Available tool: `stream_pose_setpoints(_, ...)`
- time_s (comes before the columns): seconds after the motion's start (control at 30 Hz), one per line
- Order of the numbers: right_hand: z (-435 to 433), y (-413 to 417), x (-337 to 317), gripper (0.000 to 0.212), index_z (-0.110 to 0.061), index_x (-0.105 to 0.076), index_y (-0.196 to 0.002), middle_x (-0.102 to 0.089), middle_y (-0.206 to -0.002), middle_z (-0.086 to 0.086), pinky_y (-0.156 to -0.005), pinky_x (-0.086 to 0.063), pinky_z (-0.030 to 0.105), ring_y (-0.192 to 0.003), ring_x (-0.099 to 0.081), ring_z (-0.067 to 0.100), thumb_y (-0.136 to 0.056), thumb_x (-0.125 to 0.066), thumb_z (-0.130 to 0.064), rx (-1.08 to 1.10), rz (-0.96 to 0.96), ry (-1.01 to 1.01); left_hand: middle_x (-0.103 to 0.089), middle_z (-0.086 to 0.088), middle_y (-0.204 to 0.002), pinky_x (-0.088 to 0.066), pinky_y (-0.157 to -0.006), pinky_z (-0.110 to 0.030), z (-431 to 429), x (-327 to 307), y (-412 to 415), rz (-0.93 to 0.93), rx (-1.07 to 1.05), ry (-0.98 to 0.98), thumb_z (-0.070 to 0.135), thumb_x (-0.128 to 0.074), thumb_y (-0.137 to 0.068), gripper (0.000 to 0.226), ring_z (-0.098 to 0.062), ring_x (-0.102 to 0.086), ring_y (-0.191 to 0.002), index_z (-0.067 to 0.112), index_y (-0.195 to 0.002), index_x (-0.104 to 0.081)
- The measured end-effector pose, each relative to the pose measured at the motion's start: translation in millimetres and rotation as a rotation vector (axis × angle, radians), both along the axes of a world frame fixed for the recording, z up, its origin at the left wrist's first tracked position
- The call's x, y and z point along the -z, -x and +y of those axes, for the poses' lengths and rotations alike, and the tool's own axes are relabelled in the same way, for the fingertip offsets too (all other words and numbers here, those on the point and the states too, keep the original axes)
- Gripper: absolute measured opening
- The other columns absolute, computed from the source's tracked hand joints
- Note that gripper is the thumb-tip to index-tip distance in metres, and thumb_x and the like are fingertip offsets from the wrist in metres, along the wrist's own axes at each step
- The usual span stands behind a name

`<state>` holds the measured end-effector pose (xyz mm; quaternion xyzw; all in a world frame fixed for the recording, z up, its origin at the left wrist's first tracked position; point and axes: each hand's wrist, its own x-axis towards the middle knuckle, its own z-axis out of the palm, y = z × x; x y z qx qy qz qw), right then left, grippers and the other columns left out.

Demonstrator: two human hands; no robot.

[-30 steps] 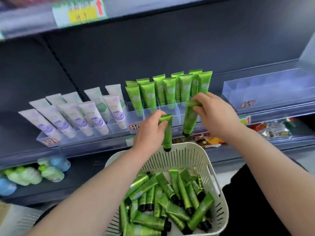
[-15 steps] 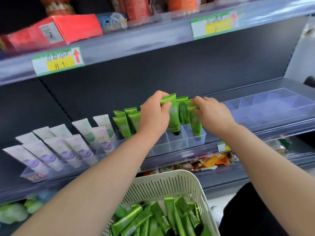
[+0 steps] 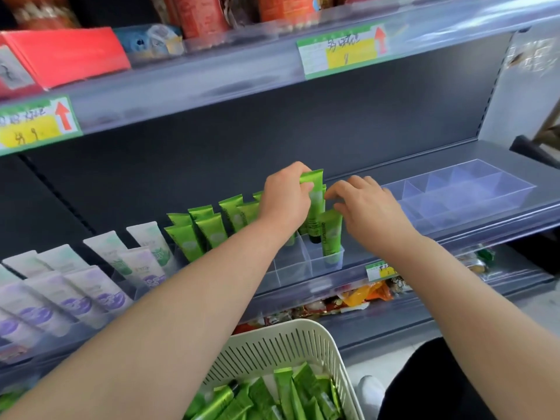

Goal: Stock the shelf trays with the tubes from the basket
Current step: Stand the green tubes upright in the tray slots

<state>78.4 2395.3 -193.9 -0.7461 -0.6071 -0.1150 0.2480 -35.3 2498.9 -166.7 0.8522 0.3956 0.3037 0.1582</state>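
Observation:
My left hand [image 3: 283, 200] grips a green tube [image 3: 315, 197] upright, cap down, over a middle compartment of the clear divided tray [image 3: 295, 269] on the shelf. My right hand [image 3: 371, 209] is beside it. Its fingertips pinch the top edge of another green tube [image 3: 331, 234], which stands in the tray's front right compartment. More green tubes [image 3: 209, 230] stand in the compartments to the left. The white slotted basket [image 3: 272, 339] sits below my arms, with several green tubes [image 3: 272, 395] lying in it.
A second clear divided tray [image 3: 454, 201] sits on the same shelf to the right, with nothing in it. White and purple tubes [image 3: 75, 294] fill a tray to the left. The upper shelf edge [image 3: 212, 86] carries price labels, and snack packets [image 3: 363, 295] lie on the shelf below.
Both hands rose from the basket to the tray, each with a green tube. The right-hand tube now stands in the front right compartment, and the left-hand tube hangs over the tray.

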Motion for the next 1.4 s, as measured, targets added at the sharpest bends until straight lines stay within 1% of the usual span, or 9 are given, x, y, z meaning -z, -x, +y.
stream_pose_setpoints(0.1, -1.4, -0.9, -2.7, 0.025, -0.021, -0.057, -0.118, -0.055, -0.113, 0.003, -0.079, -0.039, 0.041, -0.106, -0.047, 0.027, -0.095, -0.049, -0.012, 0.007, -0.001, 0.024, -0.066, -0.003, -0.106, -0.048, -0.082, -0.036, 1.9, 5.7, -5.2, 0.101, 0.0, 0.012, 0.012, -0.056, -0.094, 0.019, -0.024, -0.057, -0.099, 0.019, -0.11, -0.063)
stream_pose_setpoints(0.23, -2.7, -0.5, -4.5, 0.026, -0.021, -0.057, -0.119, -0.055, -0.116, 0.003, -0.081, -0.039, 0.041, -0.108, -0.047, 0.027, -0.096, -0.049, -0.014, 0.016, -0.005, 0.037, -0.065, -0.005, -0.112, -0.045, -0.082, -0.031, 3.7, 16.4, -2.3, 0.184, -0.007, 0.034, 0.003, -0.055, -0.092, 0.028, -0.025, -0.057, -0.106, 0.016, -0.115, -0.064)
stream_pose_setpoints(0.33, -3.8, 0.6, -6.2, 0.025, -0.021, -0.057, -0.12, -0.055, -0.118, 0.003, -0.083, -0.039, 0.042, -0.11, -0.046, 0.027, -0.098, -0.046, -0.018, 0.019, 0.004, 0.039, -0.066, -0.004, -0.113, -0.048, -0.087, -0.033, 4.5, 17.1, 2.1, 0.199, 0.001, 0.032, -0.001, -0.052, -0.09, 0.03, -0.024, -0.056, -0.108, 0.016, -0.111, -0.066)
stream_pose_setpoints(0.53, -2.7, 12.1, -9.0, 0.024, -0.02, -0.058, -0.119, -0.057, -0.115, 0.004, -0.079, -0.039, 0.041, -0.106, -0.048, 0.028, -0.096, -0.05, -0.019, 0.022, -0.054, -0.003, -0.064, -0.003, -0.115, -0.048, -0.092, -0.04, 0.9, 3.7, 16.3, 0.17, 0.025, -0.021, 0.006, -0.054, -0.093, 0.027, -0.023, -0.057, -0.11, 0.017, -0.116, -0.063)
stream_pose_setpoints(0.73, -4.5, 33.6, -9.4, 0.021, -0.015, -0.064, -0.111, -0.061, -0.105, 0.008, -0.07, -0.042, 0.041, -0.096, -0.054, 0.033, -0.091, -0.06, -0.016, 0.004, -0.165, -0.105, -0.054, 0.003, -0.13, -0.044, -0.088, -0.037, -16.7, -2.7, 52.9, 0.319, 0.071, -0.217, 0.018, -0.054, -0.097, 0.03, -0.02, -0.046, -0.12, 0.022, -0.126, -0.057)
stream_pose_setpoints(0.93, -7.6, 68.1, 3.8, 0.023, -0.018, -0.066, -0.102, -0.064, -0.097, 0.004, -0.066, -0.043, 0.039, -0.09, -0.056, 0.031, -0.081, -0.068, -0.01, -0.057, -0.228, -0.092, -0.055, 0.004, -0.129, -0.043, -0.09, -0.036, -27.8, 11.3, 97.3, 0.43, 0.094, -0.315, 0.02, -0.056, -0.096, 0.029, -0.019, -0.043, -0.121, 0.021, -0.125, -0.057)
stream_pose_setpoints(1.03, -12.9, 84.9, 19.8, 0.017, -0.017, -0.065, -0.103, -0.063, -0.096, 0.004, -0.069, -0.043, 0.041, -0.092, -0.056, 0.032, -0.086, -0.063, -0.015, -0.091, -0.218, -0.041, -0.056, 0.004, -0.128, -0.047, -0.089, -0.04, -33.5, 27.8, 121.3, 0.453, 0.082, -0.285, 0.021, -0.056, -0.095, 0.028, -0.02, -0.044, -0.12, 0.021, -0.123, -0.059)
stream_pose_setpoints(1.17, -21.6, 106.9, 52.5, 0.022, -0.016, -0.067, -0.103, -0.064, -0.095, 0.006, -0.067, -0.045, 0.041, -0.09, -0.057, 0.034, -0.081, -0.068, -0.01, -0.134, -0.192, 0.036, -0.055, 0.003, -0.129, -0.045, -0.092, -0.04, -43.4, 60.2, 154.9, 0.495, 0.078, -0.21, 0.02, -0.055, -0.096, 0.028, -0.021, -0.044, -0.121, 0.019, -0.123, -0.059)
stream_pose_setpoints(1.4, -40.0, 144.2, 132.0, 0.03, -0.027, -0.053, -0.122, -0.055, -0.12, -0.004, -0.087, -0.039, 0.036, -0.115, -0.047, 0.023, -0.092, -0.051, -0.02, -0.186, -0.11, 0.357, -0.056, 0.002, -0.126, -0.042, -0.099, -0.037, -67.1, 139.9, 208.0, 0.558, 0.069, 0.001, 0.022, -0.054, -0.096, 0.026, -0.019, -0.045, -0.12, 0.019, -0.122, -0.06)
